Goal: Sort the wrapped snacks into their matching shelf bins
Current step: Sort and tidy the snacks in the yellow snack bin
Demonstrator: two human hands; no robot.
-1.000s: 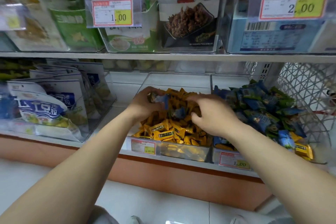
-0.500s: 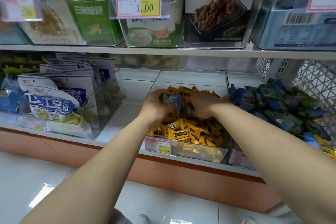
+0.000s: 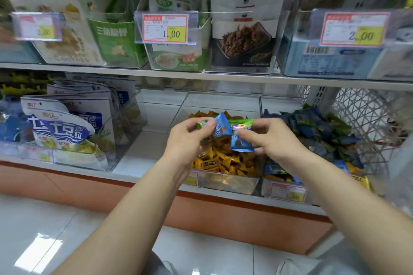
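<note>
Blue and green snacks [image 3: 232,133] are pinched in the fingers of our left hand [image 3: 185,140] and right hand [image 3: 271,138] above the yellow bin [image 3: 223,158], so we should carry them together to the blue-green bin [image 3: 317,131] beside it.

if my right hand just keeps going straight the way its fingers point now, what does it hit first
The right hand points leftward, so it would probably meet the left hand first, as both are pinching blue and green snack packets between them above the yellow snack bin. Depth is uncertain from one view.
</note>
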